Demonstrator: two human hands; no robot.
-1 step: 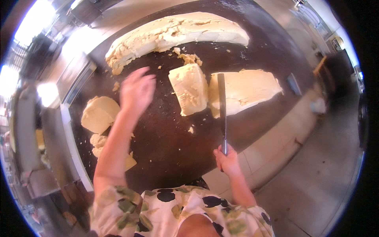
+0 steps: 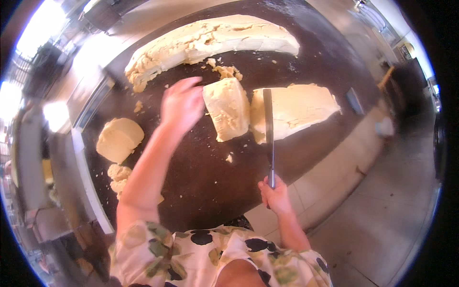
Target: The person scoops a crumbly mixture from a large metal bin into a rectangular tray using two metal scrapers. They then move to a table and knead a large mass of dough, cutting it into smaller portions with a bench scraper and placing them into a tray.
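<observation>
My right hand [image 2: 276, 193] is closed round the handle of a long knife [image 2: 269, 119]. The blade points away from me and lies over the left end of a pale yellow dough slab [image 2: 301, 109]. Just left of that slab stands a separate thick block of dough [image 2: 226, 110], a narrow gap between them. My left hand [image 2: 183, 104], somewhat blurred, is open beside this block's left edge, fingers stretched toward it. Whether the fingertips touch the dough cannot be made out. Nothing shows in that hand.
A long dough log [image 2: 215, 38] curves across the far side of the dark table [image 2: 201, 177]. At left lie a rounded dough piece [image 2: 119, 139] and smaller lumps [image 2: 118, 176]. Crumbs are scattered about. A flat scraper-like tool [image 2: 355, 101] rests near the right edge.
My left hand has moved right, from the bare tabletop to the side of the dough block. The knife and my right hand have stayed in place.
</observation>
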